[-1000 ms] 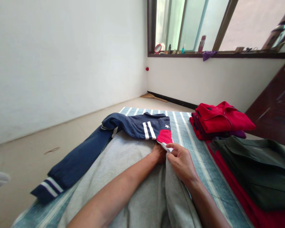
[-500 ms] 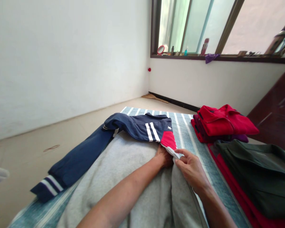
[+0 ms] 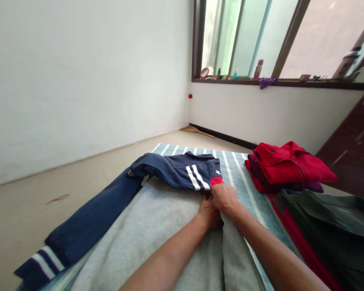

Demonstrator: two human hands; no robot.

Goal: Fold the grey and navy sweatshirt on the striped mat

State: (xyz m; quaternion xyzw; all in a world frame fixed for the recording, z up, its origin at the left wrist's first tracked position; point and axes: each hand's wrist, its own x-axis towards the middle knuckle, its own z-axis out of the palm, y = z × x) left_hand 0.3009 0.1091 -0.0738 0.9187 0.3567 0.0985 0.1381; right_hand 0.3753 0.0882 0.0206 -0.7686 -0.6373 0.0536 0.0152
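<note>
A long-sleeved jacket (image 3: 166, 218) in grey and navy lies spread before me, with white stripes, a red patch and a small white star. One navy sleeve (image 3: 87, 218) stretches down to the left; the other striped part is folded across the top. My left hand (image 3: 210, 212) is closed at the jacket's right side, fingertips partly hidden in the fabric. Just against it, my right hand (image 3: 226, 198) grips the jacket's edge by the red patch, its fingers wrapped and mostly out of sight.
Under the jacket is a blue sheet with white stripes (image 3: 251, 202). To the right sit a stack of folded red clothes (image 3: 294, 163) and a folded dark green garment (image 3: 333, 226). A broom (image 3: 197, 130) lies on the floor by the far wall. Small items line the windowsill (image 3: 285, 83).
My right hand has moved up and left, from pinching the pale edge to closing over the red patch beside my left hand. The view has tilted slightly upward.
</note>
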